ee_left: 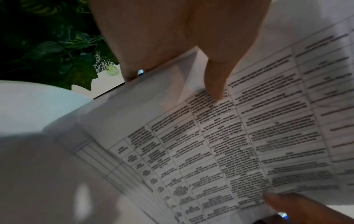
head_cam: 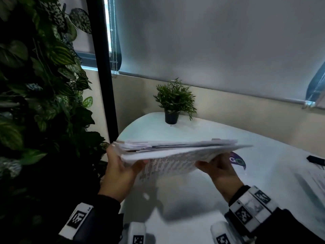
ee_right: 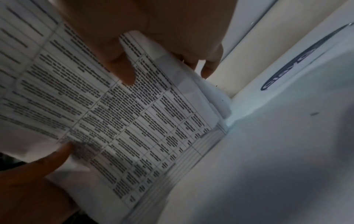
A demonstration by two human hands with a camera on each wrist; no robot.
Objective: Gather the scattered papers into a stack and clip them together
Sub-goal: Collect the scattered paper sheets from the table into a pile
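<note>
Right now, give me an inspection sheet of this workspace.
Surface: white table, rounded corner, round sticker.
Job's things: paper stack held above the table, edges uneven; black object at right edge, too small to identify.
Clutter: small potted plant at the far corner.
Grippers: left hand and right hand hold the stack's ends, thumbs underneath.
Cables: nothing seen.
Surroundings: foliage wall left, window blind behind.

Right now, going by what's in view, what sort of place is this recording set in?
Probably an office or meeting room. A white table stands against a wall under a drawn roller blind, with a small potted plant on it and a leafy plant wall beside it. Both hands hold a stack of printed papers above the table.
</note>
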